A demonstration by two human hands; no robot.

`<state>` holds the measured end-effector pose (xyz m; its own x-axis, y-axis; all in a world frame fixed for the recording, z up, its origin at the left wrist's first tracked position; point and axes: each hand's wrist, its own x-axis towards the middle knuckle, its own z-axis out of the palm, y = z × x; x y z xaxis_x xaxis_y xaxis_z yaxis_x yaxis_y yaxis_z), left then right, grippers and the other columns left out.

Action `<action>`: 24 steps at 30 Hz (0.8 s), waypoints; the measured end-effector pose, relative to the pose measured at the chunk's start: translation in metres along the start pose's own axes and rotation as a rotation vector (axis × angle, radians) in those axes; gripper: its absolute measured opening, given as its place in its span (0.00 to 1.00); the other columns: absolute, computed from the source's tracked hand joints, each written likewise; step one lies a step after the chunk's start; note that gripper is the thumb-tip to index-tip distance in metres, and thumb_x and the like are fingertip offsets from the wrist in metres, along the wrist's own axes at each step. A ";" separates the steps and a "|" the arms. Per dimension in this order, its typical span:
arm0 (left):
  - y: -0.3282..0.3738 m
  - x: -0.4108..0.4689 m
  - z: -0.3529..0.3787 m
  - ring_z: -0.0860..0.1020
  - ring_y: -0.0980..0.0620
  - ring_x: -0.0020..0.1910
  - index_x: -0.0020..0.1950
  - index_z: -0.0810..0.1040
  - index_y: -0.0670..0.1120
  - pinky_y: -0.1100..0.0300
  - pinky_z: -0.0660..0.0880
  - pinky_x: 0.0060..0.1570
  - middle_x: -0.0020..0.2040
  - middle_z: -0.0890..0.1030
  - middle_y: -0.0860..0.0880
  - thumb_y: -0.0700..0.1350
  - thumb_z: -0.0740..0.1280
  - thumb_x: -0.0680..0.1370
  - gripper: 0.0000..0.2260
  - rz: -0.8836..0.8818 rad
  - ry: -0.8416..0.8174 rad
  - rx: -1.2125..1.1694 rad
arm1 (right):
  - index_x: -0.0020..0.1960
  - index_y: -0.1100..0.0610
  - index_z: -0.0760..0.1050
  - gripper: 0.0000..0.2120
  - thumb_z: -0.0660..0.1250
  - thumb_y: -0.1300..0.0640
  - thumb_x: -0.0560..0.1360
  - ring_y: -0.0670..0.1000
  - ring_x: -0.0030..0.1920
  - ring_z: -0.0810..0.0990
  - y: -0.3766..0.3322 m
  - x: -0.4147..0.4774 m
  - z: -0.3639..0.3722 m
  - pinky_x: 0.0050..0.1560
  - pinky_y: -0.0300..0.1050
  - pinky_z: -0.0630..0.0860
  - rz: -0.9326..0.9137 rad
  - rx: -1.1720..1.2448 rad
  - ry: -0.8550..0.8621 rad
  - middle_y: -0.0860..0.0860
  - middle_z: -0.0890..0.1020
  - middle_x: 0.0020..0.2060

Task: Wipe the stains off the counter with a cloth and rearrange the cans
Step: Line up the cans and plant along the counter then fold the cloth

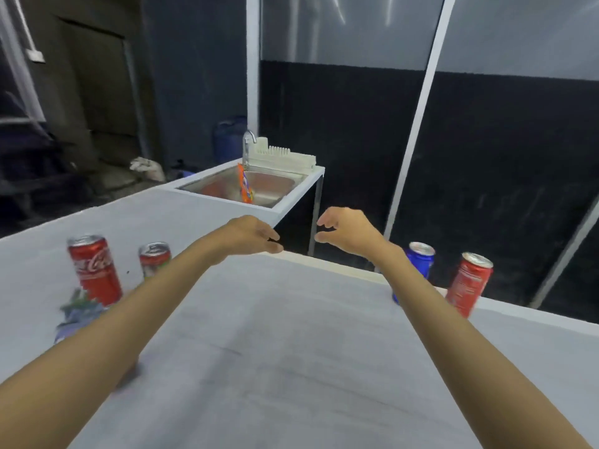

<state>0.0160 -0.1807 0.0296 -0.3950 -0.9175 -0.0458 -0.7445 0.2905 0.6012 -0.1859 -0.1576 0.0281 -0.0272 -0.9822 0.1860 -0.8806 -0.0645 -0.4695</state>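
Hands are reaching forward over the counter (291,335), left hand (249,234) and right hand (350,234) both loosely open and holding nothing, probably between steps. Cans are standing at either side; a crumpled cloth (77,315) is lying beside the red can (94,270).

Stood on the grey counter (291,335): two cans left (94,270) (155,259), two right (418,264) (470,286), crumpled cloth (77,315).

dark walls (194,59) stood far left; frosted glass panels (350,27) in white frames (252,76) rose far right. a steel sink (259,189) with faucet (248,144) sat beyond.
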 end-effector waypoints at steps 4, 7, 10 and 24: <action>-0.072 -0.037 -0.056 0.74 0.52 0.54 0.57 0.79 0.51 0.61 0.69 0.55 0.57 0.79 0.50 0.51 0.69 0.74 0.13 -0.073 0.085 0.004 | 0.61 0.57 0.72 0.20 0.70 0.53 0.72 0.53 0.57 0.77 -0.069 0.015 0.060 0.53 0.44 0.73 -0.053 0.062 -0.132 0.55 0.77 0.60; -0.123 -0.056 -0.092 0.75 0.52 0.55 0.57 0.78 0.51 0.60 0.69 0.53 0.60 0.79 0.49 0.48 0.70 0.74 0.13 -0.097 0.100 -0.064 | 0.65 0.56 0.68 0.26 0.71 0.50 0.71 0.55 0.60 0.75 -0.121 0.025 0.106 0.55 0.45 0.72 -0.068 0.087 -0.229 0.57 0.75 0.62; -0.171 -0.062 -0.115 0.72 0.50 0.63 0.60 0.76 0.52 0.58 0.68 0.56 0.66 0.74 0.48 0.48 0.70 0.73 0.15 -0.111 0.165 -0.117 | 0.71 0.54 0.60 0.36 0.73 0.49 0.69 0.56 0.64 0.71 -0.162 0.038 0.150 0.59 0.48 0.70 -0.078 0.099 -0.278 0.58 0.70 0.66; -0.304 -0.006 -0.093 0.73 0.45 0.60 0.69 0.61 0.49 0.53 0.71 0.57 0.66 0.71 0.42 0.45 0.77 0.66 0.37 -0.113 0.340 -0.354 | 0.63 0.54 0.64 0.33 0.77 0.51 0.64 0.54 0.53 0.79 -0.183 0.073 0.268 0.52 0.44 0.75 0.196 0.522 0.058 0.56 0.79 0.57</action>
<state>0.2948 -0.2890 -0.0789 -0.0814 -0.9916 0.1009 -0.5210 0.1286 0.8438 0.0999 -0.2648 -0.1035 -0.2053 -0.9743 0.0925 -0.5060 0.0248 -0.8622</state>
